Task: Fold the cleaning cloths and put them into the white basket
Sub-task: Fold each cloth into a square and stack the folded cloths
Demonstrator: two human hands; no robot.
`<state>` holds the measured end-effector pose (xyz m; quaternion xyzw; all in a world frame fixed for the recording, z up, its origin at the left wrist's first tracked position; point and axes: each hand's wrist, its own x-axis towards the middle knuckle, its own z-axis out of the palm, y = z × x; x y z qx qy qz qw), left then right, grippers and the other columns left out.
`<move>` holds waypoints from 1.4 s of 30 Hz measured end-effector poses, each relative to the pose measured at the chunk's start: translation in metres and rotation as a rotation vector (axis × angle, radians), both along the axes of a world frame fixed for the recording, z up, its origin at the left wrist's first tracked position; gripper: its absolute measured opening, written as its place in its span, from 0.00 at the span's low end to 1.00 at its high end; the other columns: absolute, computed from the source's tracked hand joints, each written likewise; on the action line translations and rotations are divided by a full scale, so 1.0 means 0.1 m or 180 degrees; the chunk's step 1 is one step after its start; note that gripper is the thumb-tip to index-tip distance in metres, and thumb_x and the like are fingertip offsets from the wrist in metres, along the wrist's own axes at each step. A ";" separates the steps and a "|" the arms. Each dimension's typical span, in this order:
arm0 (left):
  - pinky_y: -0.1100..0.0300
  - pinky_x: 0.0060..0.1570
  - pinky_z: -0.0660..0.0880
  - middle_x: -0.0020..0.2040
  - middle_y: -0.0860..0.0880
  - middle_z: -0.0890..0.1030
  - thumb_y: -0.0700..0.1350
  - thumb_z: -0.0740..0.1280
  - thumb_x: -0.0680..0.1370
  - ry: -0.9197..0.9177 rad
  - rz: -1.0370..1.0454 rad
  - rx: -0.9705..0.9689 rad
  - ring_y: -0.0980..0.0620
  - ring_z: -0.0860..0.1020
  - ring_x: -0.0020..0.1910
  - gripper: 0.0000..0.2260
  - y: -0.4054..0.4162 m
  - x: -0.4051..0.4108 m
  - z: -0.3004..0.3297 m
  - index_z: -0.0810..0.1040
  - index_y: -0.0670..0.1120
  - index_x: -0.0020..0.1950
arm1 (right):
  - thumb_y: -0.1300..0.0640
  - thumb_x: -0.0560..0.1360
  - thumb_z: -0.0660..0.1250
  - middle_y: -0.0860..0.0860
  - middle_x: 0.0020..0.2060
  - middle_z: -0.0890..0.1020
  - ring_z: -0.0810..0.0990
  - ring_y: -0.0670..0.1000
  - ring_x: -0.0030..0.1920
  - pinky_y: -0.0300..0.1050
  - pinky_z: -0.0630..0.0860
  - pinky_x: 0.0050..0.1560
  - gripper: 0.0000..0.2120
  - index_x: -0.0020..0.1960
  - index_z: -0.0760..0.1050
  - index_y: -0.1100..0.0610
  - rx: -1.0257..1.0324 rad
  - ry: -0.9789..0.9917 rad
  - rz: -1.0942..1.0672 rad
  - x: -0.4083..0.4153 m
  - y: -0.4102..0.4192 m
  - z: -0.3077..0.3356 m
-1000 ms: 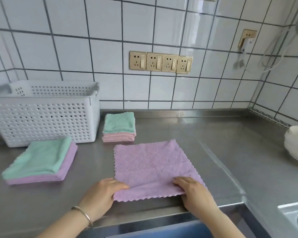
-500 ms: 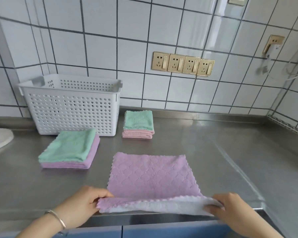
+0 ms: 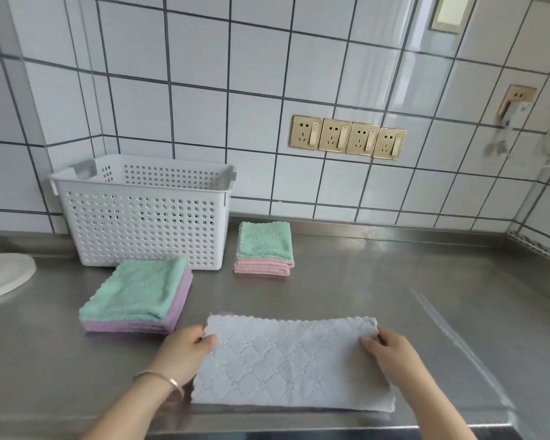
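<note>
A purple cloth point(image 3: 292, 363) lies folded in half on the steel counter, its pale grey underside facing up. My left hand point(image 3: 188, 350) pinches its far left corner, and my right hand point(image 3: 388, 350) pinches its far right corner. A stack of unfolded cloths point(image 3: 137, 296), green on top of purple, sits to the left. A smaller folded pile point(image 3: 264, 249), green over pink, lies behind the cloth. The white perforated basket point(image 3: 143, 214) stands against the tiled wall at the back left; its inside is hidden from this angle.
A round white object point(image 3: 4, 274) sits at the far left edge. Gold wall sockets point(image 3: 346, 138) are above the counter point(image 3: 394, 281). The counter's front edge runs just below the folded cloth.
Both hands lifted the cloth's near edge and carried it away from me onto the far edge, folding it in half. The grey underside now faces up. The camera has swung left.
</note>
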<state>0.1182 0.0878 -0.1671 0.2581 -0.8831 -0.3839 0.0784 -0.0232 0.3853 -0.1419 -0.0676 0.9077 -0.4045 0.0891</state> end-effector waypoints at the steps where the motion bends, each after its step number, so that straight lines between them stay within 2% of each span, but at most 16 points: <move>1: 0.57 0.38 0.65 0.37 0.44 0.78 0.46 0.62 0.78 -0.0068 0.0073 -0.0105 0.45 0.76 0.40 0.11 0.00 -0.08 -0.05 0.75 0.42 0.39 | 0.58 0.77 0.63 0.51 0.30 0.72 0.69 0.50 0.32 0.43 0.61 0.32 0.12 0.35 0.69 0.59 0.0054 -0.0016 -0.0099 -0.04 -0.09 -0.04; 3: 0.56 0.45 0.71 0.48 0.41 0.83 0.47 0.61 0.78 -0.0104 0.0285 -0.0223 0.42 0.79 0.50 0.11 -0.02 -0.21 -0.14 0.79 0.41 0.49 | 0.57 0.77 0.61 0.51 0.33 0.74 0.72 0.54 0.38 0.44 0.64 0.36 0.10 0.38 0.70 0.57 0.0129 -0.0011 -0.0288 -0.08 -0.22 -0.13; 5: 0.56 0.49 0.72 0.54 0.41 0.82 0.48 0.60 0.78 -0.0184 0.0378 -0.0455 0.42 0.78 0.54 0.11 -0.01 -0.27 -0.16 0.78 0.43 0.52 | 0.56 0.78 0.60 0.52 0.35 0.75 0.72 0.56 0.41 0.45 0.65 0.39 0.10 0.38 0.70 0.56 0.0186 0.0084 -0.0450 -0.09 -0.29 -0.18; 7: 0.56 0.50 0.72 0.55 0.41 0.81 0.48 0.59 0.79 -0.0309 0.0381 -0.0665 0.42 0.77 0.56 0.09 0.01 -0.32 -0.14 0.75 0.46 0.44 | 0.55 0.77 0.60 0.53 0.37 0.77 0.73 0.56 0.41 0.45 0.66 0.37 0.10 0.37 0.70 0.55 0.0285 0.0137 -0.0538 -0.11 -0.32 -0.21; 9: 0.55 0.50 0.71 0.55 0.41 0.81 0.49 0.58 0.79 -0.0364 0.0411 -0.0858 0.42 0.77 0.57 0.14 0.02 -0.37 -0.12 0.65 0.49 0.34 | 0.55 0.77 0.60 0.55 0.39 0.78 0.74 0.57 0.41 0.45 0.68 0.36 0.11 0.36 0.69 0.55 0.0396 0.0127 -0.0587 -0.14 -0.33 -0.24; 13: 0.54 0.50 0.71 0.55 0.40 0.80 0.49 0.57 0.80 -0.0435 0.0478 -0.1080 0.41 0.76 0.57 0.17 0.05 -0.41 -0.11 0.60 0.47 0.32 | 0.54 0.77 0.59 0.57 0.46 0.80 0.75 0.58 0.44 0.45 0.70 0.40 0.08 0.42 0.71 0.56 0.0655 0.0179 -0.0626 -0.15 -0.35 -0.26; 16: 0.54 0.51 0.71 0.56 0.39 0.80 0.49 0.57 0.80 -0.0526 0.0431 -0.1208 0.40 0.76 0.58 0.11 0.05 -0.44 -0.13 0.67 0.45 0.40 | 0.53 0.78 0.58 0.58 0.50 0.80 0.76 0.58 0.46 0.45 0.70 0.41 0.09 0.50 0.74 0.57 0.0800 0.0222 -0.0629 -0.13 -0.37 -0.27; 19: 0.54 0.52 0.71 0.56 0.39 0.80 0.49 0.56 0.80 -0.0634 0.0420 -0.1365 0.40 0.76 0.58 0.13 0.04 -0.47 -0.13 0.75 0.41 0.51 | 0.53 0.78 0.57 0.57 0.52 0.80 0.77 0.59 0.49 0.45 0.68 0.42 0.12 0.55 0.74 0.57 0.0993 0.0249 -0.0636 -0.13 -0.39 -0.26; 27: 0.55 0.46 0.75 0.53 0.43 0.82 0.49 0.59 0.77 -0.0694 0.0533 -0.1828 0.42 0.79 0.54 0.11 0.14 -0.43 -0.04 0.72 0.44 0.55 | 0.54 0.79 0.52 0.57 0.54 0.79 0.77 0.59 0.48 0.46 0.68 0.41 0.12 0.59 0.67 0.56 0.0982 0.0491 -0.0789 -0.03 -0.46 -0.25; 31: 0.57 0.27 0.75 0.36 0.44 0.78 0.49 0.80 0.54 -0.0189 0.0330 -0.2448 0.43 0.80 0.34 0.23 0.22 -0.41 0.02 0.77 0.44 0.44 | 0.53 0.78 0.57 0.56 0.64 0.72 0.75 0.59 0.58 0.47 0.68 0.46 0.20 0.69 0.63 0.57 0.0559 0.0755 -0.0878 0.03 -0.33 -0.22; 32: 0.56 0.28 0.76 0.38 0.45 0.79 0.51 0.80 0.53 -0.0066 0.0174 -0.2557 0.43 0.79 0.35 0.24 0.26 -0.43 0.01 0.79 0.45 0.44 | 0.54 0.77 0.58 0.56 0.64 0.72 0.74 0.59 0.60 0.49 0.70 0.49 0.21 0.68 0.63 0.58 0.0503 0.0825 -0.0918 0.06 -0.28 -0.23; 34: 0.51 0.44 0.77 0.52 0.47 0.80 0.59 0.70 0.66 -0.0068 -0.0281 -0.2301 0.43 0.78 0.51 0.22 0.40 -0.49 0.02 0.79 0.50 0.56 | 0.56 0.76 0.60 0.57 0.63 0.73 0.72 0.59 0.61 0.51 0.71 0.54 0.21 0.67 0.65 0.60 0.0501 0.0848 -0.1031 0.15 -0.18 -0.25; 36: 0.44 0.66 0.64 0.72 0.51 0.67 0.60 0.55 0.76 -0.0238 -0.0800 -0.1980 0.46 0.63 0.72 0.23 0.58 -0.58 0.00 0.67 0.56 0.70 | 0.57 0.75 0.60 0.58 0.61 0.74 0.71 0.60 0.61 0.51 0.69 0.57 0.19 0.65 0.68 0.60 0.0694 0.0737 -0.1119 0.25 -0.07 -0.29; 37: 0.42 0.71 0.54 0.76 0.54 0.58 0.60 0.52 0.78 -0.0408 -0.1093 -0.1935 0.48 0.54 0.76 0.23 0.64 -0.62 -0.01 0.60 0.58 0.73 | 0.55 0.76 0.60 0.58 0.61 0.74 0.70 0.59 0.61 0.51 0.68 0.58 0.18 0.64 0.70 0.59 0.0862 0.0627 -0.1105 0.29 -0.03 -0.30; 39: 0.39 0.73 0.41 0.78 0.58 0.48 0.61 0.49 0.79 -0.0730 -0.1629 -0.1953 0.51 0.42 0.77 0.25 0.77 -0.67 0.02 0.51 0.59 0.75 | 0.51 0.76 0.58 0.56 0.59 0.73 0.70 0.57 0.60 0.50 0.68 0.59 0.17 0.62 0.72 0.57 0.1119 0.0397 -0.1021 0.37 0.02 -0.30; 42: 0.39 0.72 0.33 0.77 0.58 0.43 0.68 0.45 0.75 -0.0952 -0.2084 -0.1977 0.52 0.36 0.76 0.31 0.91 -0.69 -0.01 0.46 0.59 0.76 | 0.46 0.76 0.56 0.53 0.56 0.73 0.70 0.55 0.58 0.48 0.69 0.57 0.17 0.58 0.73 0.54 0.1340 0.0261 -0.0851 0.45 0.03 -0.29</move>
